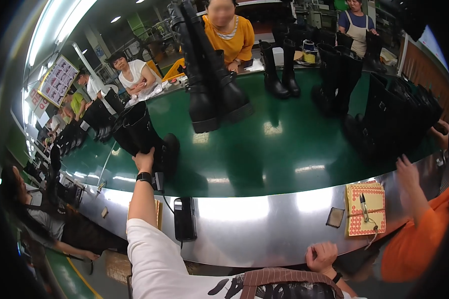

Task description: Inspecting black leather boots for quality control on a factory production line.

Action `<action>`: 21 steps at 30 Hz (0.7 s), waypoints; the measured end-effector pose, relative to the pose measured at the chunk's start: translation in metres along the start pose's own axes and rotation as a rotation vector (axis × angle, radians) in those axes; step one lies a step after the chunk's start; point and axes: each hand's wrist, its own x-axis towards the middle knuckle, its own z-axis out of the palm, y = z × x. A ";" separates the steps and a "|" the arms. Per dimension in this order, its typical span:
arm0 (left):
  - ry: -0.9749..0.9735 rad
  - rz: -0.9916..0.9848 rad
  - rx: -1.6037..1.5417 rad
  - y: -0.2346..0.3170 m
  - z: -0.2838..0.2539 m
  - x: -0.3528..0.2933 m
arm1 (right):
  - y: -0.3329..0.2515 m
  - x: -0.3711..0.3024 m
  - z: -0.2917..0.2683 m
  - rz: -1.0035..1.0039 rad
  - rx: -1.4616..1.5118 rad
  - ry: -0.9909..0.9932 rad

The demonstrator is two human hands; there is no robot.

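My left hand [144,159], with a dark watch on its wrist, reaches over the bench and grips a pair of black boots [137,130] by the shaft. The pair leans over the green surface, toes to the right. Close to the bench's near edge, my right hand [322,255] is curled into a loose fist with nothing visible in it. Another pair of tall black boots [204,79] is off the surface ahead, soles low; what holds it up is hidden. A black phone-like device [185,219] with a cable lies on the metal strip below my left hand.
The green conveyor surface [279,159] carries more black boots [279,70] at the back and a cluster of boots [389,114] at right. On the metal strip lie yellow cards [366,209] with a pen and a small dark pad [335,217]. Co-workers stand around; an orange sleeve [419,239] is close at right.
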 end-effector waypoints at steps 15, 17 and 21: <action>-0.905 0.421 0.018 0.160 -0.093 -0.154 | 0.001 0.003 -0.006 -0.011 0.025 0.017; -0.980 0.600 -0.161 0.202 -0.083 -0.191 | 0.001 0.003 -0.006 -0.022 0.047 0.034; -0.714 0.886 -0.112 0.282 -0.055 -0.256 | 0.002 0.003 -0.007 -0.016 0.030 0.022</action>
